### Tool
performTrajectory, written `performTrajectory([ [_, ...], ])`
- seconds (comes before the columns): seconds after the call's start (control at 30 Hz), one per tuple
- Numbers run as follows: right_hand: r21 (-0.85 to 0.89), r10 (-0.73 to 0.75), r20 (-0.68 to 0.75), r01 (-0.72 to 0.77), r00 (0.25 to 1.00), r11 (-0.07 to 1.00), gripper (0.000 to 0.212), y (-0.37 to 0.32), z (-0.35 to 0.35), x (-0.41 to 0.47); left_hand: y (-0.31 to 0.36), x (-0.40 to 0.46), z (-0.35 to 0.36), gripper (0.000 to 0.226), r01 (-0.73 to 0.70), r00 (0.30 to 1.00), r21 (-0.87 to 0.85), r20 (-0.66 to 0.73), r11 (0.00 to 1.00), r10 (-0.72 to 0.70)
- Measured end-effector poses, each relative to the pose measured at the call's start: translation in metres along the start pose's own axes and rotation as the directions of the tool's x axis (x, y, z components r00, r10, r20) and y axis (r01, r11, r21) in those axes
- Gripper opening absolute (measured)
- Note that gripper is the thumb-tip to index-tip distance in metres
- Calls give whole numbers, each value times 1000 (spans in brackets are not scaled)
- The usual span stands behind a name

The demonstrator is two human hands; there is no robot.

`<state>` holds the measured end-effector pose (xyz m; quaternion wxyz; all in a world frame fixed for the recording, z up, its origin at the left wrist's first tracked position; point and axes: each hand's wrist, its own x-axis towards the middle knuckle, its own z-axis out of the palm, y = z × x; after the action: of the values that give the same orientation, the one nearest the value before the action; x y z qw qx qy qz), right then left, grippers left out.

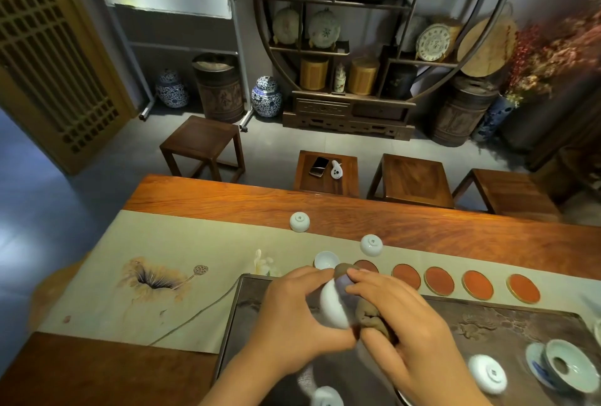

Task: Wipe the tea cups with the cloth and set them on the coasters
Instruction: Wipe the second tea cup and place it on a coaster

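Observation:
My left hand [289, 314] grips a white tea cup [333, 304] over the dark tea tray [487, 317]. My right hand [400, 311] holds a brown cloth [370, 317] pushed against and into the cup. One white cup [326, 259] stands upright on the leftmost coaster. Two more cups [299, 221] [371, 245] sit upside down on the table runner. A row of round red coasters [439, 280] lies along the runner behind the tray.
A lidded bowl on a saucer [566, 365] and an upturned white lid [487, 373] sit on the tray at right. Another white piece [327, 396] lies at the bottom edge. Wooden stools [413, 179] stand beyond the table; one holds a phone [318, 166].

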<state>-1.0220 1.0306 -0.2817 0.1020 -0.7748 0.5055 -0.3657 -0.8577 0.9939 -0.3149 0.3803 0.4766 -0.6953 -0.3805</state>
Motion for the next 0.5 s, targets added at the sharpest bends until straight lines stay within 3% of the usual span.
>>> performTrajectory([
  [0.2, 257, 243, -45, -224, 969, 940, 36, -5, -15, 3, 3, 10, -12, 52, -2, 992, 1, 125, 1000, 2],
  [0.3, 365, 339, -64, -294, 939, 883, 37, -10, -24, 10, 7, 13, -14, 52, 24, 989, -77, 144, 997, -13],
  [0.4, 361, 311, -127, -248, 942, 899, 40, -15, -34, 16, 12, 13, -13, 52, 54, 989, -169, 144, 984, -29],
  [0.5, 226, 184, -100, -158, 978, 961, 33, -18, -34, 16, 13, 14, -10, 56, 89, 987, -230, 152, 969, -55],
])
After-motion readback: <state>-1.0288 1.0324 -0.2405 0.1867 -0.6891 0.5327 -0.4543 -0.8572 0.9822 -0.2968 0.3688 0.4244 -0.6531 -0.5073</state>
